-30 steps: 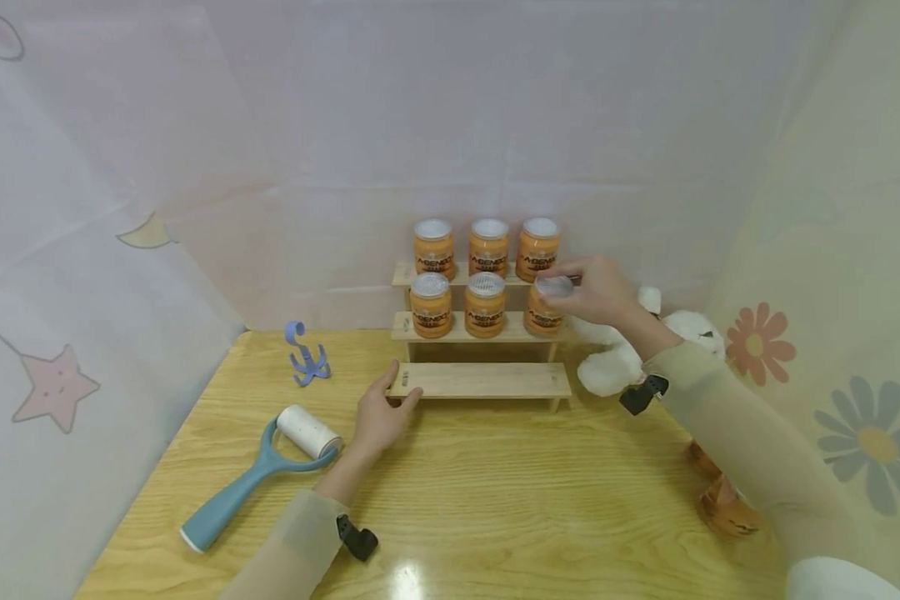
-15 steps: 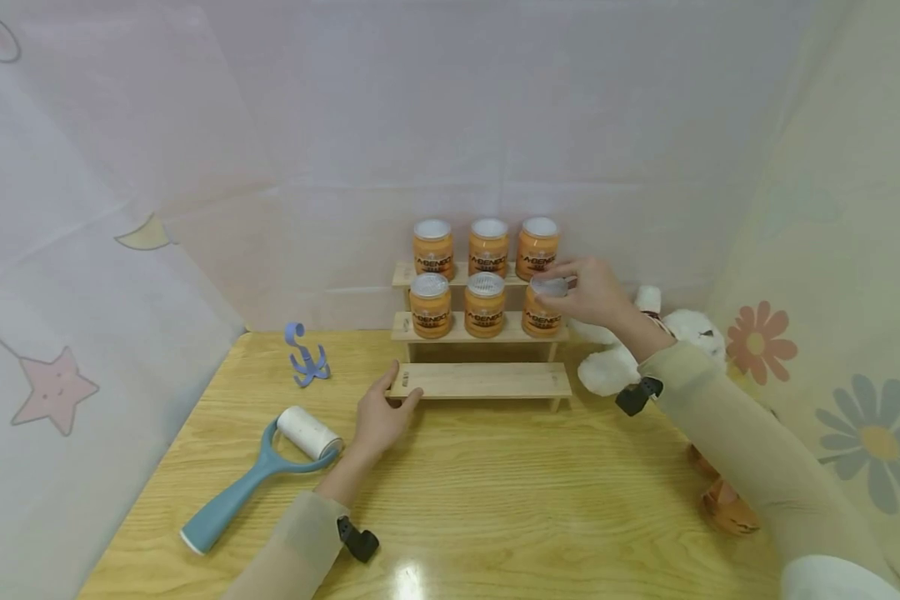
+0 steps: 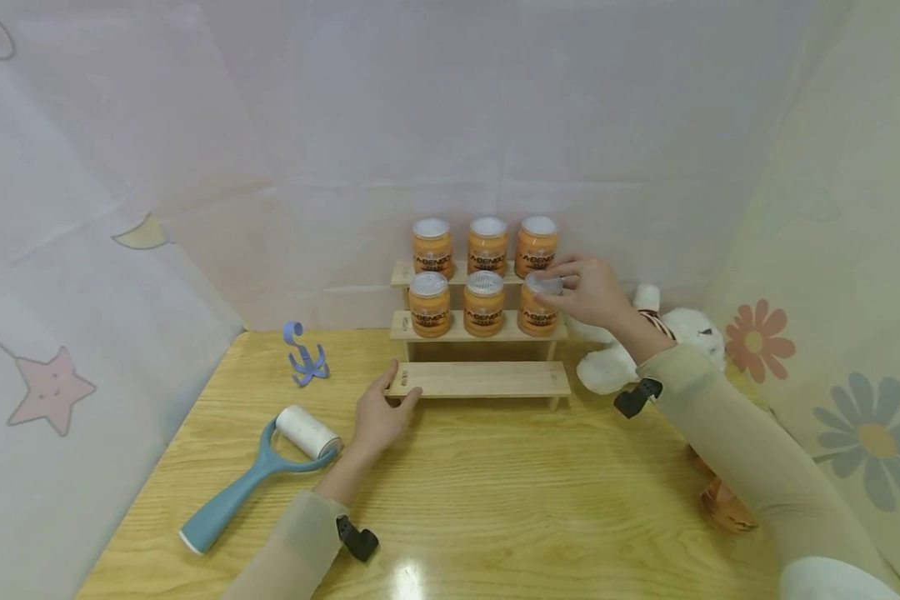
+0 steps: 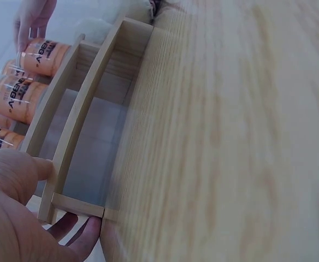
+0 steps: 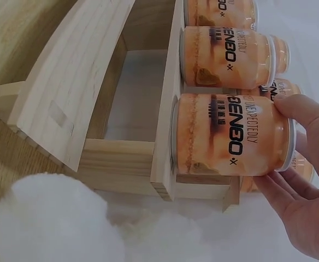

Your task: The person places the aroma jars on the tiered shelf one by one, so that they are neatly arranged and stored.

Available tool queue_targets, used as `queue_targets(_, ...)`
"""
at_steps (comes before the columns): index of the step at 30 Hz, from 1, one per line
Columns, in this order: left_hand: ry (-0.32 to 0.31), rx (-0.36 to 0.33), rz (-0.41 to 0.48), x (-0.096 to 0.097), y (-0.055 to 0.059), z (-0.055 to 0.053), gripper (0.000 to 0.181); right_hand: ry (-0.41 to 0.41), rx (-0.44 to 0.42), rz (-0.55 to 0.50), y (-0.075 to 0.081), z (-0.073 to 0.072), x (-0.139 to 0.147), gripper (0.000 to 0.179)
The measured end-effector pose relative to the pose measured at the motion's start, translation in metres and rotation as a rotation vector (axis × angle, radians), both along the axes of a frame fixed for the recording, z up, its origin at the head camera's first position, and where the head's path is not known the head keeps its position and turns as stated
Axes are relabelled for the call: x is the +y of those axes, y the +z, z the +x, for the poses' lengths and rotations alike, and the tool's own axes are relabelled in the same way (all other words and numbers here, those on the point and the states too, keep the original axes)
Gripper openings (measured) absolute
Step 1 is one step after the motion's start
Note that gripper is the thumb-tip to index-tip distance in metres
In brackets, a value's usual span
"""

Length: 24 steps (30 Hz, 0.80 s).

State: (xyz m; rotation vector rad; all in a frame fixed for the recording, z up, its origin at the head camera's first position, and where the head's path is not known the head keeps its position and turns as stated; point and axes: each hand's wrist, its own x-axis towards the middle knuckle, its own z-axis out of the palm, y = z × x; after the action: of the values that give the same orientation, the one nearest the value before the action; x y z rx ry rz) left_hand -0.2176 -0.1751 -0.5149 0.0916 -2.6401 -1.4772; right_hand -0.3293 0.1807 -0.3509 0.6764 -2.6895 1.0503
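Observation:
My right hand (image 3: 596, 292) holds the top of an orange can (image 5: 233, 134), thumb on one side and fingers on the other. This can stands upright at the right end of the middle tier of a stepped wooden shelf (image 3: 487, 379). Beside it on that tier are two more orange cans, a middle one (image 3: 483, 304) and a left one (image 3: 430, 306). Three similar cans (image 3: 432, 250) line the top tier. My left hand (image 3: 378, 417) grips the left end of the bottom tier; in the left wrist view its thumb (image 4: 43, 168) lies against the board, fingers around the end support.
Left on the table (image 3: 450, 500) lie a blue-handled lint roller (image 3: 243, 492) and a purple multi-hook hanger (image 3: 307, 358). A white plush toy (image 3: 607, 371) lies right of the shelf. Orange-brown objects (image 3: 727, 504) are partly hidden under my right sleeve. Patterned cloth hangs behind and at the sides.
My right hand has shifted the right-hand can slightly left along the middle tier, toward its neighbour. The left hand keeps its grip on the shelf without visible movement.

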Motion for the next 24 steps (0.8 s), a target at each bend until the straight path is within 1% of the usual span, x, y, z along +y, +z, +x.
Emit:
queue_targets(8,0.003,-0.003,0.001,0.0,0.0,0.0,0.079,-0.022,0.001,0.008,0.001,0.001,-0.004,0.037)
queue_targets(13,0.007,-0.004,0.004,0.0,-0.001,0.0,0.079,0.024,-0.019,-0.003,0.006,0.005,0.001,0.041)
queue_targets(17,-0.002,-0.013,0.009,0.0,-0.002,0.001,0.079,0.038,-0.018,-0.023,0.018,0.011,0.019,0.039)
queue_targets(20,-0.013,-0.009,0.009,0.0,-0.001,0.001,0.079,0.031,0.012,-0.011,0.029,0.018,0.036,0.033)
queue_targets(24,-0.019,0.0,0.012,-0.001,-0.001,0.001,0.079,0.036,0.049,0.041,0.041,0.03,0.06,0.027)
